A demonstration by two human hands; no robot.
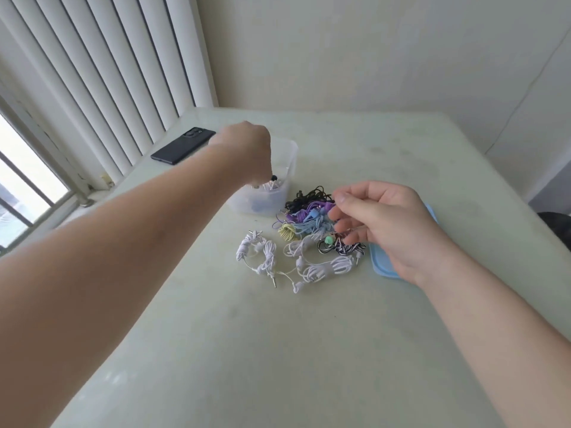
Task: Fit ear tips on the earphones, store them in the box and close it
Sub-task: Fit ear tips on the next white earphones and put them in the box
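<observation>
Left forearm (123,257) from lower left, left hand (244,146) knuckles-up in translucent box (287,156), upper centre, grip on white earphones (270,185) unseen; right hand (380,223) half-open, empty, over coloured earphone pile (309,211), centre; advise seating coil below rim.

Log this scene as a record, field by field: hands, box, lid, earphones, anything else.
left hand: over the box, holding a white set
right hand: loosely curled above the pile, holding nothing
lid: off, on the table beneath right hand
loose sets: white, on table beside pile
phone: behind box
</observation>
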